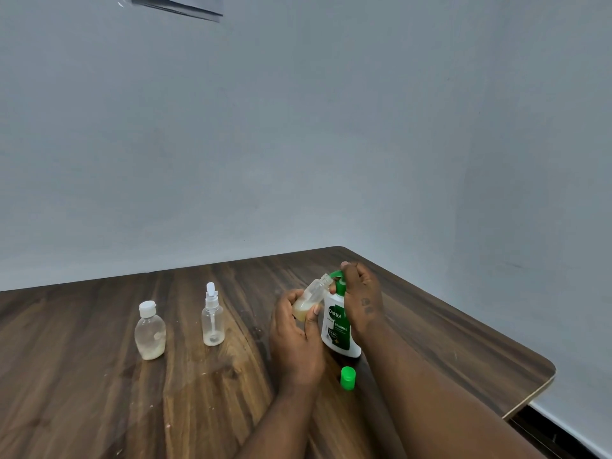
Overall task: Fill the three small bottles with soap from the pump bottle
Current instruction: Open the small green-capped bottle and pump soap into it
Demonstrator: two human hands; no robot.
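Observation:
My left hand (294,339) grips a small clear bottle (313,294), uncapped and tilted, its mouth right at the green pump spout. Pale yellowish soap sits in its lower end. My right hand (359,298) rests over the green pump head of the white and green pump bottle (339,329), fingers curled over it. The pump bottle stands on the wooden table (99,392). A green cap (348,378) lies on the table just in front of it. To the left stand a clear spray bottle (213,318) and a clear flip-cap bottle (150,331), each with a little soap at the bottom.
The table's right edge and rounded corner (546,369) lie close to my right arm. A pale grey wall stands behind the table. A dark floor strip (556,432) shows past the corner.

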